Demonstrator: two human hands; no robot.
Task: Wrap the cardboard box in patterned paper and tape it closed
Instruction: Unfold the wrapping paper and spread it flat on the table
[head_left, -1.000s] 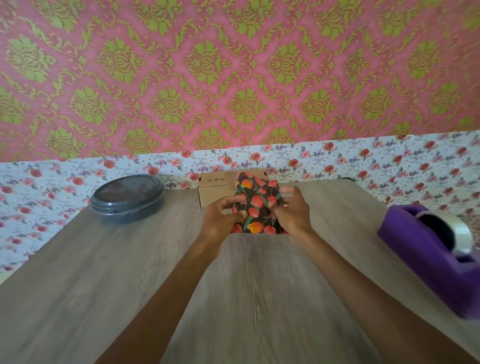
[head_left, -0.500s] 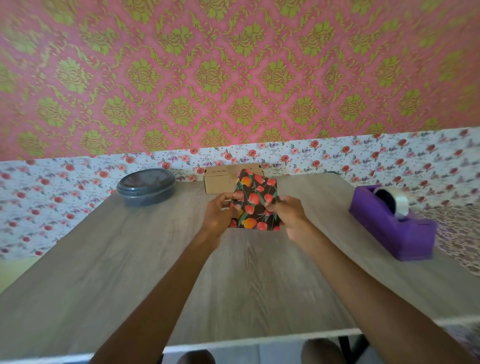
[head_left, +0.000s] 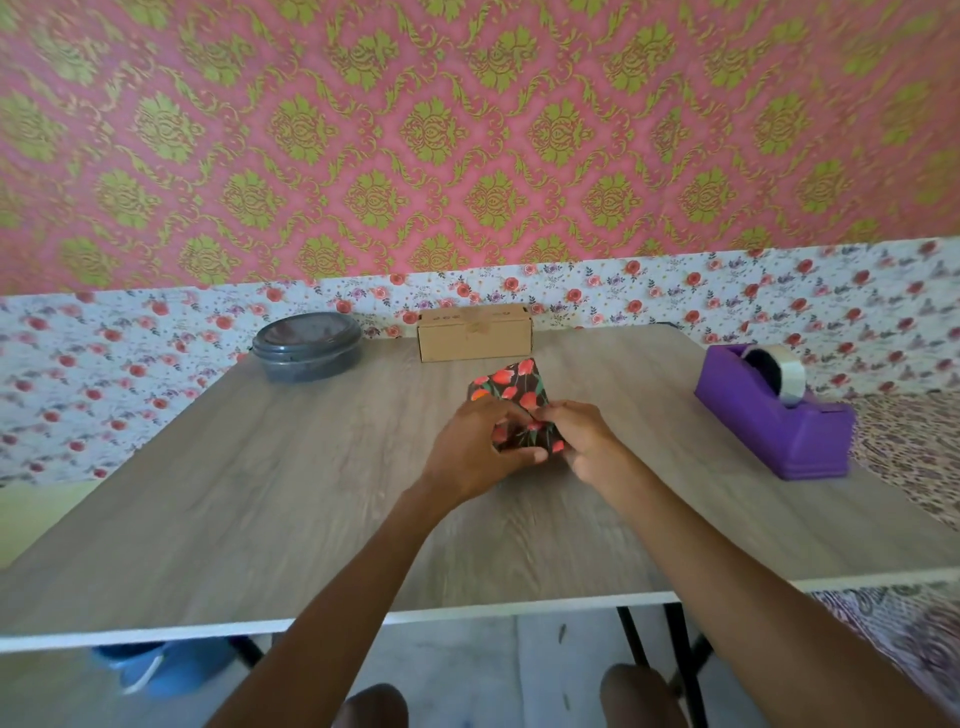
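Note:
A small brown cardboard box (head_left: 475, 334) stands at the far edge of the wooden table (head_left: 260, 478), against the wall. In front of it I hold a folded piece of dark patterned paper (head_left: 511, 387) with red and orange fruit, tilted up off the table. My left hand (head_left: 475, 449) grips its lower left part and my right hand (head_left: 576, 434) pinches its lower right corner. The fingers of both hands hide the paper's lower edge.
A purple tape dispenser (head_left: 774, 410) with a roll of clear tape sits at the table's right side. A dark round lidded container (head_left: 307, 345) rests at the far left. The table's near edge runs across the bottom, with my knees and a blue object below it.
Both hands drew the folded paper toward me, away from the box, and tilted it. The camera pulled back, so the table's near edge and the whole box show.

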